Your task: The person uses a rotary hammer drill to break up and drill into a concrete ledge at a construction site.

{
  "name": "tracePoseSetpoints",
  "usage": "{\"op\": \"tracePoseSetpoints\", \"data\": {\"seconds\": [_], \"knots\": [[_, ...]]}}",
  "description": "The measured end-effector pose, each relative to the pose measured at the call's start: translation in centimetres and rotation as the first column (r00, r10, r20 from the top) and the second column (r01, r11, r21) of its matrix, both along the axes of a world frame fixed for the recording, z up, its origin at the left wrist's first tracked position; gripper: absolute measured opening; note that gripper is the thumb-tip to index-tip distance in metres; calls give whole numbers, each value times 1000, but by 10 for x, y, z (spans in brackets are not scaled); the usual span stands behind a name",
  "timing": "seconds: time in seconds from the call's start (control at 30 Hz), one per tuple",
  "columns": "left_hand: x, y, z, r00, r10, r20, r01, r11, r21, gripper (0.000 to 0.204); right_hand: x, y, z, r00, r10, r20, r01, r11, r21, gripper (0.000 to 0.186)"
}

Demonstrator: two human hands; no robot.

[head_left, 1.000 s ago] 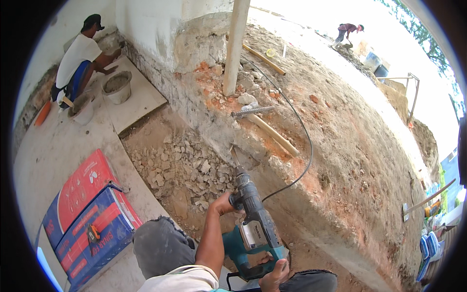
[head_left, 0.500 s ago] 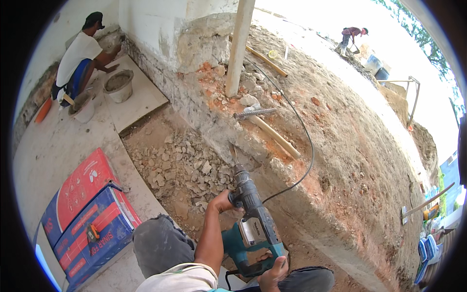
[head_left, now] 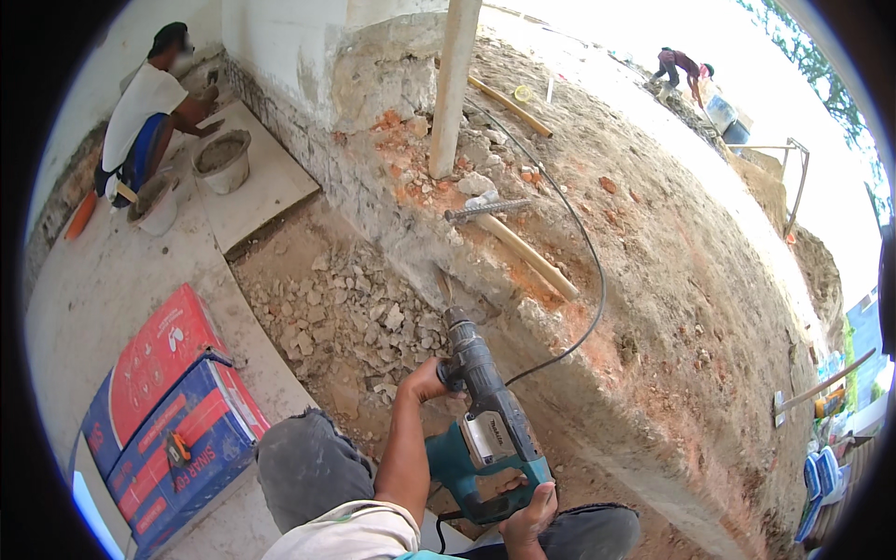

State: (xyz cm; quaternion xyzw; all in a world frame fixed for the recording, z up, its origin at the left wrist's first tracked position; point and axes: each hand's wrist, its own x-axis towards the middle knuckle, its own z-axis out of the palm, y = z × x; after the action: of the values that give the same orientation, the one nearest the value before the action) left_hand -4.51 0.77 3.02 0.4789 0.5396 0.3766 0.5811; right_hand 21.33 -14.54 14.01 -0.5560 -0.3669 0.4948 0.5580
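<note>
"What are your hands on?"

"My left hand (head_left: 429,381) grips the side handle of the teal and black hammer drill (head_left: 493,425), and my right hand (head_left: 530,516) is wrapped round its rear handle. The drill slants up between my knees, its bit (head_left: 445,287) against the broken concrete edge (head_left: 476,303)."

"Anything you can't make out?"

"The very tip of the bit; I can't tell how deep it sits. Some of my left fingers are behind the handle. A dark cable (head_left: 600,266) loops over the dirt slope (head_left: 691,345) and vanishes behind the drill. My forearms and knees are cut off below."

"And the containers?"

"Past the rubble (head_left: 350,313), two pale buckets (head_left: 229,175) stand near a squatting co-worker (head_left: 140,107). The one nearer the wall (head_left: 280,61) holds a grey mix; the other has grey stuff in it too, with a wooden handle (head_left: 126,193) at its rim. On my left, two red-and-blue boxes (head_left: 163,359) hide their contents; a small orange-and-black tool (head_left: 177,450) lies on one."
</note>
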Motion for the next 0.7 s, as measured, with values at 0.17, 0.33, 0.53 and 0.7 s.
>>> {"op": "tracePoseSetpoints", "data": {"seconds": [0.17,0.33,0.53,0.7], "knots": [[-9,1,-23,998,7,-64,-7,1000,-1,54,-5,4,-2,999,6,-50,-8,999,-40,61],[-5,13,-14,991,99,-95,-107,991,-85,59,7,25,-17,993,14,-121,-17,1000,-23,61],[0,19,-40,990,111,-87,-120,987,-104,65,19,37,-24,997,13,-73,-17,998,-57,61],[-20,31,-48,986,116,-123,-127,988,-91,73,14,52,-46,988,34,-148,-42,998,-54,59]]}}
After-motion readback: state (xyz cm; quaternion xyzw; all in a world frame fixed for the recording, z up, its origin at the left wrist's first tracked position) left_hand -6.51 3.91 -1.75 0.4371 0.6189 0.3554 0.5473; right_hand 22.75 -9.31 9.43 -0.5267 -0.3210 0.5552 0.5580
